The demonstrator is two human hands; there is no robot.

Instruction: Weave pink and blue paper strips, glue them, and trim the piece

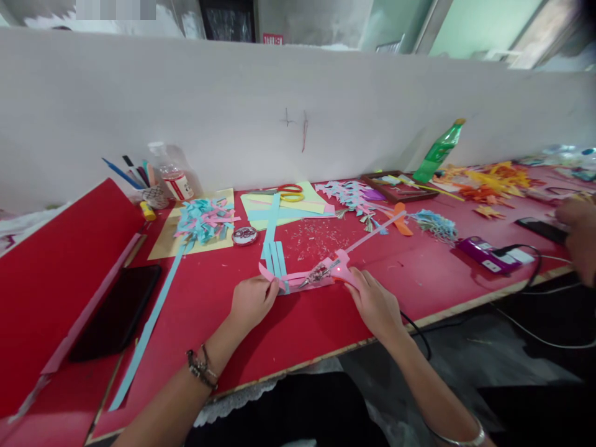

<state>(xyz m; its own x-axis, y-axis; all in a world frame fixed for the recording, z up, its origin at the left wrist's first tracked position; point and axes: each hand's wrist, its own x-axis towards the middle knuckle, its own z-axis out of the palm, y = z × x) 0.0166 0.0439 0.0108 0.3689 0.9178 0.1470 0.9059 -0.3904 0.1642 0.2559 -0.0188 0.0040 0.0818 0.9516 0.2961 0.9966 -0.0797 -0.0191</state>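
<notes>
My right hand (376, 305) is wrapped round the handle of a pink hot glue gun (344, 268), a long glue stick (376, 231) poking out of its back. The gun's metal nozzle points left, over pink paper strips (321, 283) lying on the red table. My left hand (251, 302) pinches the end of a pink paper strip (266, 272) beside light blue paper strips (275, 259). A small gap separates the nozzle tip from my left fingers. Whether glue is on the paper is too small to tell.
Behind lie scissors (291, 192) on paper sheets, a round tin (244, 235) and a blue-pink paper tuft (205, 220). A phone (116, 313) is at left. At right are a green bottle (438, 152), a purple power strip (488, 254) with cables, and another person's hand (580, 233).
</notes>
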